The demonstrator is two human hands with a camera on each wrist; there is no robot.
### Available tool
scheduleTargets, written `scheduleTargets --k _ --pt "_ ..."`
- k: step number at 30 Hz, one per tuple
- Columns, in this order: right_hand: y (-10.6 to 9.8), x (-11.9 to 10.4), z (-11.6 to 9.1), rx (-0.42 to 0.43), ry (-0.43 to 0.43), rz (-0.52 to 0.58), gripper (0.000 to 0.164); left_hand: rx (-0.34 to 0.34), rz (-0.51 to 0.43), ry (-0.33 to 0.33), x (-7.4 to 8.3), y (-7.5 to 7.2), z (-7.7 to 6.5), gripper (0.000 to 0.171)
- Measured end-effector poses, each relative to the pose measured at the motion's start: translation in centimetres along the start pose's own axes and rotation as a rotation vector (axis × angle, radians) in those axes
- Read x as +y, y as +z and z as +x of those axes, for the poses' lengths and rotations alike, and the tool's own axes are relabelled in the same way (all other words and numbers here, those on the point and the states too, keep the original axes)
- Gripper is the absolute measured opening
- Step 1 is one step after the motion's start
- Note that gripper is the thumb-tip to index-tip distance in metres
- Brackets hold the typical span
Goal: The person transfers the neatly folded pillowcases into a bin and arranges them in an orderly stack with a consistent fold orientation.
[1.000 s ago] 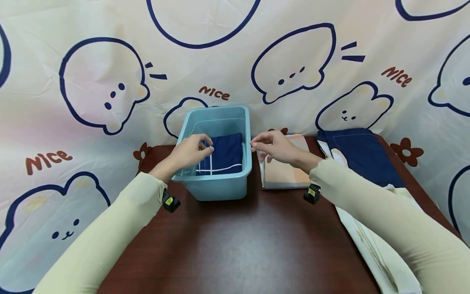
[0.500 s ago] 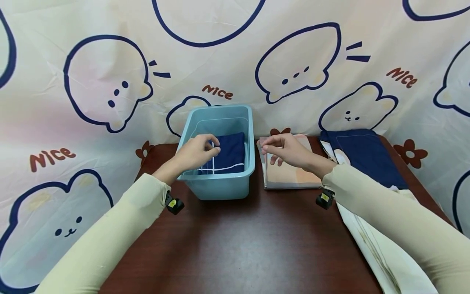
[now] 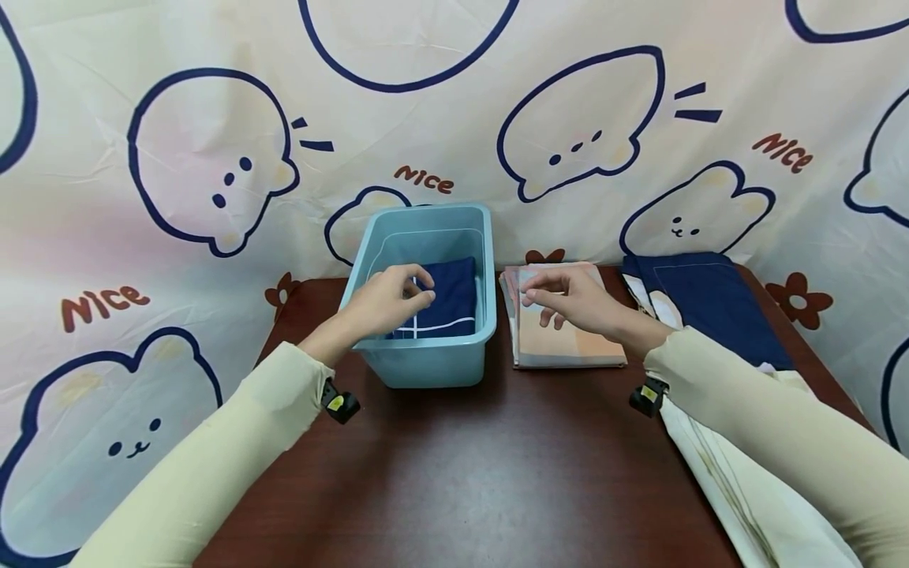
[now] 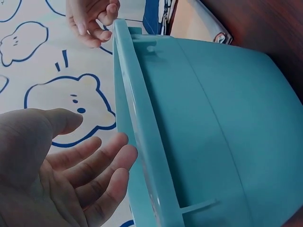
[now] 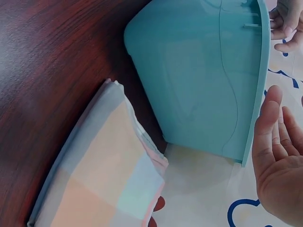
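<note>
A blue plastic bin point(image 3: 426, 364) stands on the table with a folded navy cloth point(image 3: 454, 292) with white lines inside it. Over the bin's left part hovers my left hand point(image 3: 387, 300), its fingers loosely bent and nothing between them; the left wrist view shows that palm point(image 4: 61, 175) beside the rim. Right of the bin, my right hand point(image 3: 575, 298) hangs above a folded pastel checked cloth point(image 3: 561, 343), fingers relaxed and holding nothing. In the right wrist view this cloth point(image 5: 104, 165) lies apart from the hand.
At the right lies a folded navy cloth point(image 3: 717, 308), with a long cream cloth point(image 3: 753, 473) in front of it, partly under the right forearm. A printed curtain point(image 3: 426, 126) hangs behind the brown table point(image 3: 454, 473).
My right hand has moved right, from the bin's right rim to above the checked cloth. The left hand stays over the bin. The whole view has shifted slightly.
</note>
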State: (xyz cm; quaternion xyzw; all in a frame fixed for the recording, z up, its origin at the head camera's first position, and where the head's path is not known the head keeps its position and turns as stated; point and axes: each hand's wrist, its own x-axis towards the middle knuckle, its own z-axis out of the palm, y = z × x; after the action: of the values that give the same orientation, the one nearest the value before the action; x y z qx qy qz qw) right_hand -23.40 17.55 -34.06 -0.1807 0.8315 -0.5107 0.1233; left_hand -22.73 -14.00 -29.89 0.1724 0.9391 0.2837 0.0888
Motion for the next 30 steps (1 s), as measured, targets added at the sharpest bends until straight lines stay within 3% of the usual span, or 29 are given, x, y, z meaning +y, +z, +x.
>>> scheduleTargets --k 6,12,30 --pt "-0.6 0.4 -0.7 0.006 -0.070 -0.016 0.023 0.001 -0.011 0.003 0.6 0.1 -0.3 0.024" --pt "-1.2 0.4 -1.1 -0.007 -0.107 -0.002 0.022 0.005 -0.009 0.047 1.2 0.2 -0.7 0.026" --pt "-2.4 1.5 -3.0 0.013 0.001 -0.011 0.029 -0.018 -0.039 0.095 3.2 1.3 -1.2 0.024"
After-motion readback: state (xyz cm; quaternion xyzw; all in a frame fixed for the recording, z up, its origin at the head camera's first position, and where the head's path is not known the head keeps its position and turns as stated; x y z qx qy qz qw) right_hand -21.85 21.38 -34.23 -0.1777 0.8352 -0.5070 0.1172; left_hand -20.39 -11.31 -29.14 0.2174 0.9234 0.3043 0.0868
